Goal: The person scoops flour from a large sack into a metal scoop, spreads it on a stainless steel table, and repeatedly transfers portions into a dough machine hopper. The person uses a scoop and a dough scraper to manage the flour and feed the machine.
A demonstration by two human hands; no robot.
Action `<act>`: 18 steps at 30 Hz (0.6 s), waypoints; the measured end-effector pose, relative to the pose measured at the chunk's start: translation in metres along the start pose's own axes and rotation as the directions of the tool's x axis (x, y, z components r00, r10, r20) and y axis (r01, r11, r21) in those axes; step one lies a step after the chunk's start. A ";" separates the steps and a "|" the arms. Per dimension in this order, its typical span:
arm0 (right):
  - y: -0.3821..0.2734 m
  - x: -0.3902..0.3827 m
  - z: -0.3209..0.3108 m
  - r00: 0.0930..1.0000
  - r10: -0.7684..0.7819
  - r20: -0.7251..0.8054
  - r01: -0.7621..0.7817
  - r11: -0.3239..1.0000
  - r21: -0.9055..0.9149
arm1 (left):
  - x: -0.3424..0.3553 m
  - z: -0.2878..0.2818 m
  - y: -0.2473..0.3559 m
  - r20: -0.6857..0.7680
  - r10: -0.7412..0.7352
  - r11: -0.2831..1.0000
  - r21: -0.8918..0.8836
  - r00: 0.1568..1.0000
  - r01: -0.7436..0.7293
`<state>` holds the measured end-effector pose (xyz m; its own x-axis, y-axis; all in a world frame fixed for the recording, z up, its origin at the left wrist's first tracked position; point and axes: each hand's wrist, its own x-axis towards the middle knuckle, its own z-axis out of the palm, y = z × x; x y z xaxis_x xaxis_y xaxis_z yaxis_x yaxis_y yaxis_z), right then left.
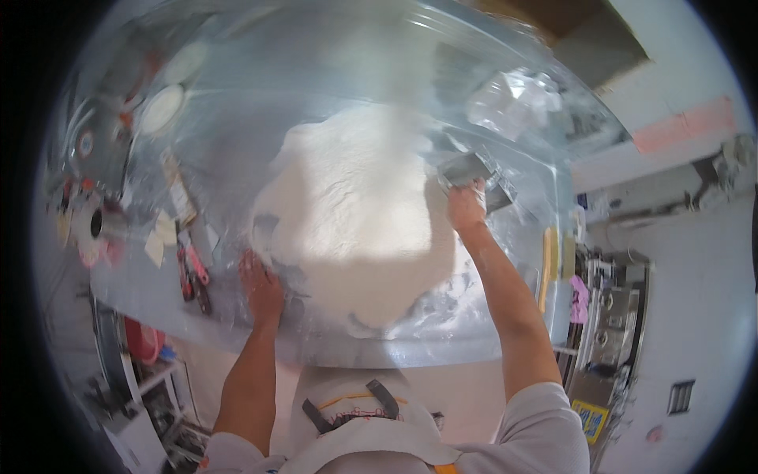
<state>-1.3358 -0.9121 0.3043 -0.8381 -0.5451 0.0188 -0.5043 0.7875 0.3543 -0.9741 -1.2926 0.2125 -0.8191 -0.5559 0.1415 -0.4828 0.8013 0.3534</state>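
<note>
A broad, pale heap of powder that looks like flour [347, 213] is spread over the shiny metal table [229, 118]. At the heap's right edge my right hand [467, 207] is closed on a flat rectangular metal scraper [467, 169], whose grey blade shows on both sides of my fingers. My left hand [260, 286] rests on the tabletop at the heap's lower left edge. Its fingers are stretched out and it holds nothing. A thin dusting of powder and some smears surround the heap.
Tools with red and black handles [193, 268] and pale paper scraps [158, 241] lie on the left. A round white lid or dish [163, 109] is behind them. Crumpled clear plastic [517, 103] sits at the far right; a wooden stick [546, 268] lies along the right edge.
</note>
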 end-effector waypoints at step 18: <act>0.077 -0.170 -0.100 0.732 0.671 0.122 -0.540 0.461 0.704 | -0.014 0.037 -0.020 0.198 0.121 0.799 0.562 0.973 -0.214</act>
<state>-1.2117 -0.7873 0.4217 -0.9768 0.1642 0.1371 0.0737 0.8598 -0.5053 -0.9646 -1.2933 0.1692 -0.9166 -0.3998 -0.0026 -0.3846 0.8833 -0.2680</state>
